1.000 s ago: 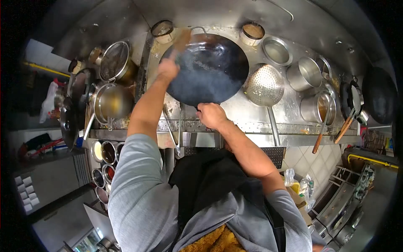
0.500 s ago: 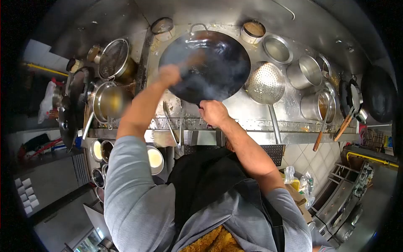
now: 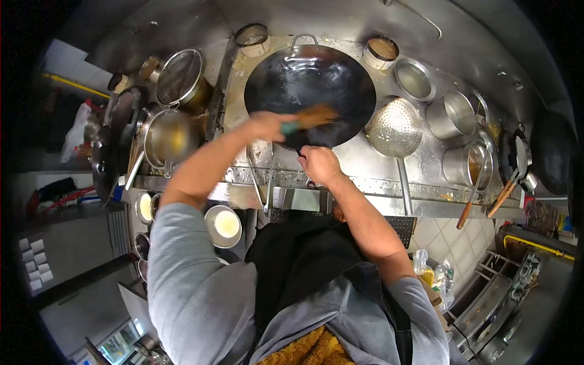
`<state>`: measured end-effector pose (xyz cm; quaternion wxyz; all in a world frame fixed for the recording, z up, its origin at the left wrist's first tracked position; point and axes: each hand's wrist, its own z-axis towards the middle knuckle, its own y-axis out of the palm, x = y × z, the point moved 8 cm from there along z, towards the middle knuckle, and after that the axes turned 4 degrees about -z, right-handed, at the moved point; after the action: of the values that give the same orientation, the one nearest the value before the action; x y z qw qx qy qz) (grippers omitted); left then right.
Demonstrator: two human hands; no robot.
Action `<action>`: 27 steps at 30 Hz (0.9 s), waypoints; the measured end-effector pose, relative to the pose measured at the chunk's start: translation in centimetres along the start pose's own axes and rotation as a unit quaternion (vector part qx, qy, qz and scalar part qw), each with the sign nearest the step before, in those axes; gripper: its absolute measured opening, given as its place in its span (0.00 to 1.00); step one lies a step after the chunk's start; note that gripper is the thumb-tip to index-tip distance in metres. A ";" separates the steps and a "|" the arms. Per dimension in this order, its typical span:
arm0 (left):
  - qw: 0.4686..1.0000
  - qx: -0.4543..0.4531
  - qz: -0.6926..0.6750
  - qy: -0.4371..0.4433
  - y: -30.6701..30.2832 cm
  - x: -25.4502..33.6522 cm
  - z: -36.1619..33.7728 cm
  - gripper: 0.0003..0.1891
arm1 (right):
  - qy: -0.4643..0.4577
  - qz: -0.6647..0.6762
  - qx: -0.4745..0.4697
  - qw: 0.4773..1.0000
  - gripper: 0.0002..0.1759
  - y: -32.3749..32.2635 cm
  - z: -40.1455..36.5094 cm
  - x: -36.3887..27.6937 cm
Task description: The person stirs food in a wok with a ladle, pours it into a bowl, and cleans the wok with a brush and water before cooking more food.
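Observation:
A large black wok sits on the steel stove, its loop handle at the far rim. My left hand, slightly blurred, is closed around a brush with brown bristles and a green band. The bristles are over the near part of the wok's inside. My right hand grips the wok's near handle, which the fingers mostly hide. Right of the wok lies a perforated ladle with its long handle toward me.
Steel pots and a round bowl stand at the right. Strainers rest on pots at the left. Metal utensils lie near the stove's front edge, above a white bowl. Wooden-handled tools lean at the far right.
My left hand has moved right and toward me with the brush, from the wok's upper left to its near side. The steam over the wok has thinned. My right hand keeps its grip.

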<state>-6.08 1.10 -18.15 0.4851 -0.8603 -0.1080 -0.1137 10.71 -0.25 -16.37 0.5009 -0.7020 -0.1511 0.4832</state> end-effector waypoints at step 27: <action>0.809 0.431 -0.321 -0.238 -6.3 -5.9 5.7 0.40 | -0.001 -0.004 -0.011 1.000 0.10 -0.4 -0.1 1.0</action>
<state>-13.07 8.71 -17.71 0.7010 -0.4791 -0.5282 0.0039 11.41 0.57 -16.60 0.4951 -0.7064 -0.1596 0.4799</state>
